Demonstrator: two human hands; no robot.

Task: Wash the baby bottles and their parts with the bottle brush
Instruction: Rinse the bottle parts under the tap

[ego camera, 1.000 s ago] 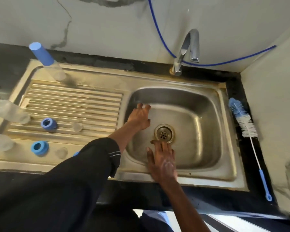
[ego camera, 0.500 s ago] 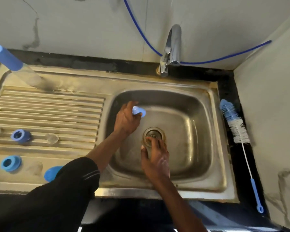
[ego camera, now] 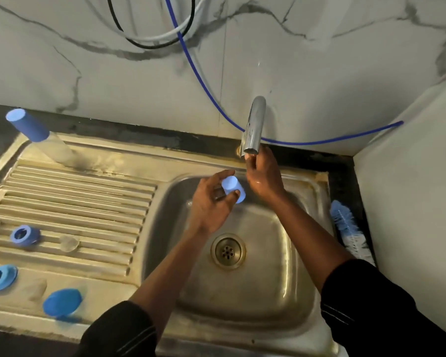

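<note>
Head | left hand (ego camera: pixel 211 204) holds blue cap (ego camera: pixel 232 188) | right hand (ego camera: pixel 263 173) fingers at tap (ego camera: pixel 254 124)

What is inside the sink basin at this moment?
Only the drain strainer sits in the basin; no water is visibly pooling. The forearms cover parts of the floor, so small parts there cannot be excluded.

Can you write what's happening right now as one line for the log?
left hand: holds blue cap over sink | right hand: at tap | water: none seen | bottle brush: untouched
</note>
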